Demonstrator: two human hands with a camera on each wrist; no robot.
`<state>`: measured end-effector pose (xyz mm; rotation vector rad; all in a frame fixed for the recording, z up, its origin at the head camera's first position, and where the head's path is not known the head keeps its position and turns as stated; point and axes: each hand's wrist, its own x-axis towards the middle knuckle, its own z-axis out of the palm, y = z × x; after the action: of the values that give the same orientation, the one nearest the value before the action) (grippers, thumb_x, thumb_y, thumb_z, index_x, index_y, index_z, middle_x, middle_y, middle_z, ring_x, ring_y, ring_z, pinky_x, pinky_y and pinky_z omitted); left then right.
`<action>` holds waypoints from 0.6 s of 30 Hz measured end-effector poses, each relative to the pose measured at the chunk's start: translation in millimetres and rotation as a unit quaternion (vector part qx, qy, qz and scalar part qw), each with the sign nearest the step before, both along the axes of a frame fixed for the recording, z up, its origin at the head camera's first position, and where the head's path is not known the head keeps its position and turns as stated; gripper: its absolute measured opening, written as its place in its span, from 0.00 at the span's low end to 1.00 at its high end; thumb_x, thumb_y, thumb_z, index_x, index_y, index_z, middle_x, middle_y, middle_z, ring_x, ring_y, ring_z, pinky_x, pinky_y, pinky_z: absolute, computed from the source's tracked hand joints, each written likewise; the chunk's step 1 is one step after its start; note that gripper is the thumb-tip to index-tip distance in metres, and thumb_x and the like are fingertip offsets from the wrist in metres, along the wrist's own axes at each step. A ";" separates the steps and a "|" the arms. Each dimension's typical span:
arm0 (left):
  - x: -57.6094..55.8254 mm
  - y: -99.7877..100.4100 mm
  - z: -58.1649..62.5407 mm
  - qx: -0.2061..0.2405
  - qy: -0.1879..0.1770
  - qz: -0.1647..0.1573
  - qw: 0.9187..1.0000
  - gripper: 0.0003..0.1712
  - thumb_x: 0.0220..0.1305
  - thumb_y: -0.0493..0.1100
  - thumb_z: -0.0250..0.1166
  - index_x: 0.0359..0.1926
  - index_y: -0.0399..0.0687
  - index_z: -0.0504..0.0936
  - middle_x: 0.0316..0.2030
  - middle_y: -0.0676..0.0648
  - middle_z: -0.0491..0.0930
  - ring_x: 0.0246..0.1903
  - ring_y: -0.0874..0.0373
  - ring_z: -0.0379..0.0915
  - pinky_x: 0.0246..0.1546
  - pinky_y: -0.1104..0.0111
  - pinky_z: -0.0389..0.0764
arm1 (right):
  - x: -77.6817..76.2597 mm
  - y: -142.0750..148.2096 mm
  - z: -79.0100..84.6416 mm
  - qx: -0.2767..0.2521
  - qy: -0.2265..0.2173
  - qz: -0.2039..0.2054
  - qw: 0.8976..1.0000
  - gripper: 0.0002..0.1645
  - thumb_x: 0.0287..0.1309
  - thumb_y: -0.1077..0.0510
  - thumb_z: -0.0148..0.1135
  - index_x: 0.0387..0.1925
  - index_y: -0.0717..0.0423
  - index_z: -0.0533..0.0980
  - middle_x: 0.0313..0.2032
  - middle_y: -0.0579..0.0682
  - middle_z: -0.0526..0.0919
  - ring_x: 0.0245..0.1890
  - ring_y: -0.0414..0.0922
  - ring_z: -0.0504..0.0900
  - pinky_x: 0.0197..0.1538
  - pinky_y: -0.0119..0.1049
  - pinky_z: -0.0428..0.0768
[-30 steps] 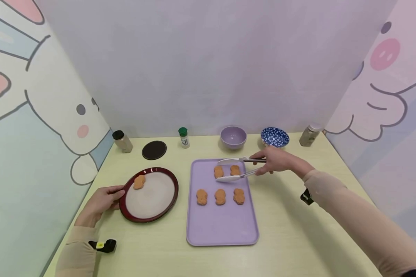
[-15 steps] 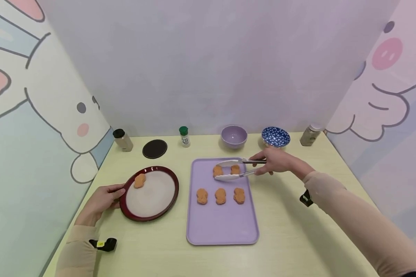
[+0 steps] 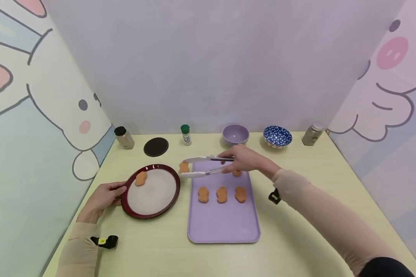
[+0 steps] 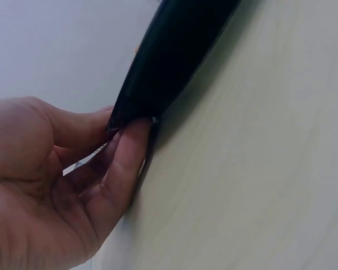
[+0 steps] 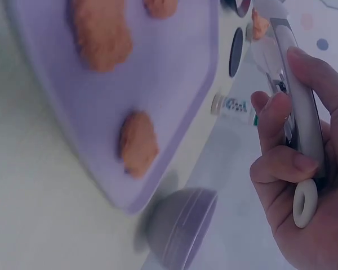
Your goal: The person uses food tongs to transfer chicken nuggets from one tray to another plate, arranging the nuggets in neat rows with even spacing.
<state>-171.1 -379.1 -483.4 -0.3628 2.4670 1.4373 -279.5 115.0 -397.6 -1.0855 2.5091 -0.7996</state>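
Observation:
My left hand (image 3: pixel 102 197) pinches the rim of a white plate (image 3: pixel 154 196) with a dark red border; in the left wrist view its thumb (image 4: pixel 81 126) is on one side of the rim and fingers on the other. One chicken nugget (image 3: pixel 141 178) lies on the plate. My right hand (image 3: pixel 244 158) grips metal tongs (image 3: pixel 194 174) with white tips, and a second nugget (image 3: pixel 184 167) is held between the tips, in the gap between plate and tray. On the purple tray (image 3: pixel 223 227) lie three nuggets (image 3: pixel 222 195) in a row, plus another (image 3: pixel 237 173) partly hidden behind my right hand.
Along the back of the table stand a black-capped jar (image 3: pixel 124 138), a black round coaster (image 3: pixel 156 147), a green-capped shaker (image 3: pixel 185 135), a purple bowl (image 3: pixel 235 134), a blue patterned bowl (image 3: pixel 277 137) and a white-lidded jar (image 3: pixel 313 134). Walls enclose the back and sides.
The tongs have gripped the back left nugget and carried it off the tray, leftward toward the plate. My left hand stays on the plate's rim.

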 end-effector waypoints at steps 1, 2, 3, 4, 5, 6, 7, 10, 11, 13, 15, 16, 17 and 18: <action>0.0 0.3 0.3 -0.002 0.000 0.001 1.000 0.30 0.69 0.52 0.56 0.66 0.40 0.67 0.60 0.35 0.67 0.40 0.57 0.74 0.36 0.66 0.81 | 0.9 -11.0 0.2 0.001 0.000 0.002 1.000 0.32 0.47 0.44 0.72 0.54 0.49 0.78 0.33 0.39 0.83 0.18 0.42 0.78 0.24 0.35 0.76; 0.0 0.6 0.6 -0.003 -0.001 0.001 1.000 0.30 0.69 0.51 0.56 0.66 0.40 0.68 0.60 0.35 0.67 0.40 0.56 0.74 0.36 0.66 0.81 | 2.2 -21.7 0.4 0.002 -0.002 0.004 1.000 0.33 0.47 0.44 0.72 0.55 0.48 0.78 0.34 0.38 0.83 0.17 0.42 0.77 0.24 0.35 0.76; -0.1 1.2 1.1 -0.006 0.000 0.001 1.000 0.30 0.69 0.52 0.56 0.66 0.40 0.68 0.60 0.35 0.67 0.41 0.56 0.74 0.36 0.66 0.81 | 3.6 -31.9 0.5 0.005 -0.005 0.005 1.000 0.33 0.47 0.44 0.72 0.57 0.48 0.77 0.34 0.37 0.83 0.17 0.42 0.78 0.24 0.35 0.76; -0.2 2.0 1.7 -0.008 -0.001 0.002 1.000 0.30 0.69 0.51 0.56 0.66 0.40 0.68 0.60 0.35 0.67 0.41 0.56 0.73 0.36 0.67 0.81 | 5.4 -41.7 0.6 0.006 -0.017 0.003 1.000 0.34 0.47 0.45 0.72 0.57 0.48 0.76 0.34 0.36 0.82 0.16 0.43 0.78 0.22 0.36 0.76; -0.2 2.6 2.0 -0.009 -0.001 0.003 1.000 0.29 0.69 0.51 0.56 0.66 0.40 0.68 0.60 0.35 0.67 0.41 0.55 0.73 0.36 0.67 0.81 | 6.9 -51.2 0.0 0.005 -0.027 0.003 1.000 0.34 0.48 0.46 0.72 0.58 0.48 0.76 0.34 0.37 0.82 0.15 0.44 0.79 0.21 0.36 0.77; -0.1 3.0 2.2 -0.009 -0.001 0.003 1.000 0.29 0.69 0.51 0.56 0.65 0.40 0.68 0.60 0.35 0.67 0.41 0.56 0.73 0.36 0.67 0.81 | 8.1 -59.7 -1.0 0.004 -0.034 0.005 0.999 0.34 0.48 0.46 0.72 0.58 0.48 0.76 0.34 0.37 0.82 0.14 0.44 0.79 0.20 0.36 0.77; 0.0 3.4 2.3 -0.010 0.000 0.004 1.000 0.29 0.69 0.51 0.55 0.65 0.40 0.68 0.60 0.35 0.67 0.42 0.56 0.73 0.36 0.67 0.81 | 8.8 -67.9 -2.4 0.005 -0.034 0.006 0.999 0.33 0.48 0.46 0.72 0.58 0.48 0.76 0.34 0.37 0.82 0.14 0.43 0.78 0.20 0.36 0.77; 0.5 3.5 2.0 -0.009 0.003 0.003 1.000 0.29 0.69 0.51 0.56 0.65 0.40 0.68 0.60 0.35 0.68 0.41 0.56 0.74 0.36 0.67 0.81 | 10.7 -88.4 -6.9 0.006 -0.037 0.006 0.999 0.31 0.48 0.48 0.72 0.56 0.49 0.77 0.33 0.39 0.81 0.13 0.41 0.78 0.20 0.34 0.78; 0.5 3.3 1.9 -0.008 0.004 0.003 1.000 0.29 0.69 0.51 0.56 0.65 0.41 0.68 0.60 0.35 0.68 0.40 0.56 0.74 0.36 0.67 0.81 | 10.9 -93.7 -8.7 0.008 -0.035 0.004 0.999 0.31 0.48 0.48 0.72 0.55 0.50 0.78 0.33 0.39 0.81 0.13 0.40 0.78 0.20 0.34 0.77; 0.7 2.9 1.6 -0.004 0.005 0.003 1.000 0.29 0.69 0.51 0.56 0.65 0.41 0.68 0.60 0.35 0.68 0.40 0.56 0.74 0.35 0.67 0.81 | 11.4 -102.1 -11.2 0.010 -0.038 -0.002 0.999 0.30 0.48 0.49 0.72 0.55 0.51 0.78 0.32 0.40 0.81 0.13 0.40 0.78 0.20 0.34 0.77; 0.9 2.0 1.3 -0.003 0.008 0.002 1.000 0.29 0.69 0.51 0.56 0.65 0.41 0.68 0.60 0.35 0.68 0.39 0.56 0.74 0.35 0.66 0.81 | 11.7 -108.3 -13.5 0.012 -0.038 -0.008 0.999 0.29 0.47 0.49 0.72 0.53 0.52 0.79 0.30 0.41 0.81 0.13 0.40 0.78 0.19 0.34 0.77; 1.2 1.5 1.2 -0.003 0.008 0.003 1.000 0.29 0.69 0.50 0.56 0.65 0.41 0.68 0.60 0.35 0.68 0.39 0.56 0.74 0.35 0.66 0.81 | 11.9 -111.1 -14.5 0.012 -0.037 -0.009 0.999 0.29 0.47 0.49 0.72 0.52 0.53 0.79 0.29 0.42 0.80 0.13 0.40 0.78 0.19 0.34 0.77; 1.6 0.9 1.2 -0.004 0.008 0.005 1.000 0.28 0.69 0.50 0.56 0.65 0.41 0.68 0.60 0.35 0.68 0.39 0.56 0.74 0.35 0.66 0.81 | 12.1 -113.8 -15.6 0.013 -0.035 -0.010 0.999 0.27 0.47 0.49 0.72 0.51 0.53 0.80 0.28 0.43 0.80 0.12 0.40 0.77 0.19 0.34 0.77; 2.0 0.3 1.0 -0.005 0.007 0.006 1.000 0.28 0.69 0.50 0.56 0.65 0.41 0.68 0.60 0.35 0.68 0.39 0.56 0.74 0.35 0.66 0.81 | 12.5 -116.4 -16.3 0.014 -0.032 -0.010 0.999 0.26 0.47 0.49 0.72 0.49 0.53 0.80 0.27 0.44 0.79 0.12 0.40 0.77 0.18 0.34 0.77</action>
<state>-169.1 -378.8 -482.4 -0.3718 2.4885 1.4380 -267.0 -1.4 -413.9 -1.0120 2.4739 -0.7905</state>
